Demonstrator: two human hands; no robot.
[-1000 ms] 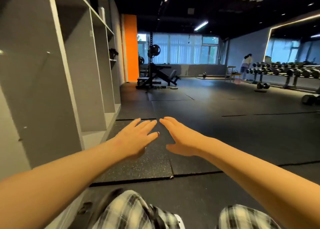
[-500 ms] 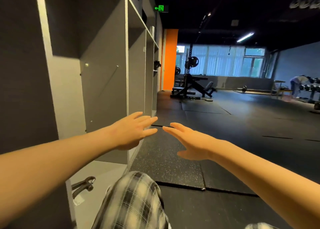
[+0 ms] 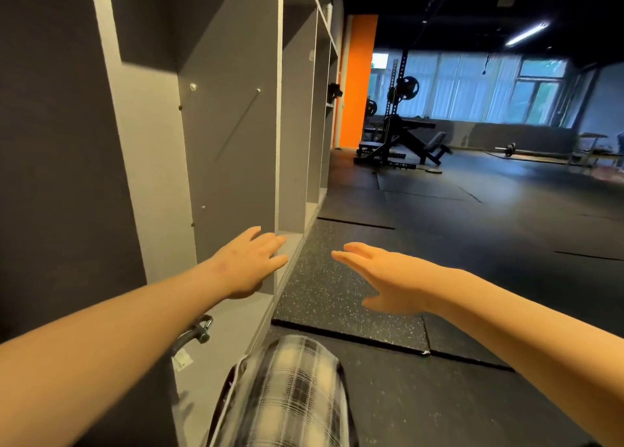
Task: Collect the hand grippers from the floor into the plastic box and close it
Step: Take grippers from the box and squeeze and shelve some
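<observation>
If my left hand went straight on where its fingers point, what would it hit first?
Probably the gray shelf unit: the left hand points at its upright divider by the bottom ledge, though depth is unclear.

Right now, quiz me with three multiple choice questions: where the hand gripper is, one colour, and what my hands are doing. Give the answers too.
1. Where does the hand gripper lie?
A. in a hand
B. on the bottom board of the shelf unit, partly hidden by the left forearm
C. on a hook

2. What colour is the pillar past the shelves?
A. green
B. white
C. orange

3. How are the left hand and right hand?
A. open, fingers straight, empty
B. both fists
C. each gripping a handle

Answers:
1 B, its coil and handle show on the light board below the forearm.
2 C, it is plainly orange.
3 A, the fingers stretch forward, holding nothing.
</observation>
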